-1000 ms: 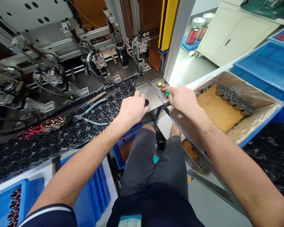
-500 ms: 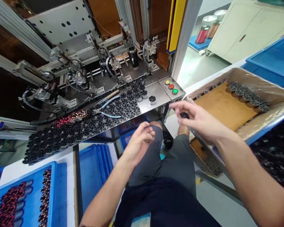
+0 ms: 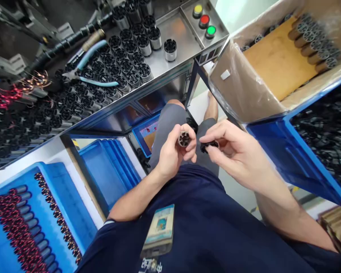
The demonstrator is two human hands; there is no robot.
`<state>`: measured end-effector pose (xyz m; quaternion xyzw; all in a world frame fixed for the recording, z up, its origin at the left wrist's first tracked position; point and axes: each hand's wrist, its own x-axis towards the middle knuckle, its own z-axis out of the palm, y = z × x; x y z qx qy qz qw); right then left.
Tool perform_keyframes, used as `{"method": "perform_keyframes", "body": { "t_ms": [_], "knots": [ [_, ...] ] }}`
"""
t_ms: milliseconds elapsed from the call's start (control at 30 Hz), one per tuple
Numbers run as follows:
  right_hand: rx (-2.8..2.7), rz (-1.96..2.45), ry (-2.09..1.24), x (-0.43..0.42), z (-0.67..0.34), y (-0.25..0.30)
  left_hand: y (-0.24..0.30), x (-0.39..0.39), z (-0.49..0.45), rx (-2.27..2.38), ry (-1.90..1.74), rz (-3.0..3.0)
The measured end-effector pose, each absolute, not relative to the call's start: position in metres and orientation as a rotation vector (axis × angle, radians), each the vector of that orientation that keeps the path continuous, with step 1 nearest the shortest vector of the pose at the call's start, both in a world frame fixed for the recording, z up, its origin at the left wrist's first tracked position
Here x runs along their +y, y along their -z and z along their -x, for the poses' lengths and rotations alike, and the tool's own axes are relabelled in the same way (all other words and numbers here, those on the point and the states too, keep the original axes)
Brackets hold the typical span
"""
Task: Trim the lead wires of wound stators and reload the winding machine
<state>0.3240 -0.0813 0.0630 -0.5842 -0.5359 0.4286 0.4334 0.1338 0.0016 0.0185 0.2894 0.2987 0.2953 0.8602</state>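
Observation:
My left hand (image 3: 173,153) is closed around a small metal slotted core (image 3: 184,139), its round end facing up, just above my lap. Close beside it, my right hand (image 3: 233,151) pinches a small black plastic piece (image 3: 208,145) between thumb and fingers. The two parts sit a short gap apart. On the steel shelf (image 3: 182,30) above my knees, a single core (image 3: 170,49) stands apart from rows of black-capped cores (image 3: 113,72).
Blue-handled pliers (image 3: 93,68) lie among the cores. Yellow, red and green buttons (image 3: 204,21) sit at the shelf's corner. A lined cardboard box (image 3: 275,60) with more cores is at right, over a blue bin (image 3: 324,136) of black parts. Blue trays (image 3: 22,216) with wound cores lie lower left.
Both hands left the shelf and the green button and came down together over my lap, each holding a part. The view tilted downward.

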Motion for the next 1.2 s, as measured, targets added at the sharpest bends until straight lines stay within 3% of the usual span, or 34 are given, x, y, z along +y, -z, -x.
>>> {"method": "perform_keyframes", "body": {
  "t_ms": [600, 833, 1067, 1200],
  "knots": [
    [-1.115, 1.311, -0.938, -0.102, -0.306, -0.061, -0.010, -0.031, -0.124, 0.278, -0.801, -1.063],
    [-1.193, 1.359, -0.811, -0.138, -0.307, -0.053, -0.012, -0.053, -0.109, 0.320, -0.736, -1.225],
    [-1.195, 1.362, -0.953, -0.175, -0.307, -0.040, -0.011, -0.073, -0.086, 0.381, -0.428, -1.329],
    [-1.231, 1.395, -0.810, -0.185, -0.298, -0.045, -0.015, -0.082, -0.082, 0.376, -0.449, -1.288]
  ]
}}
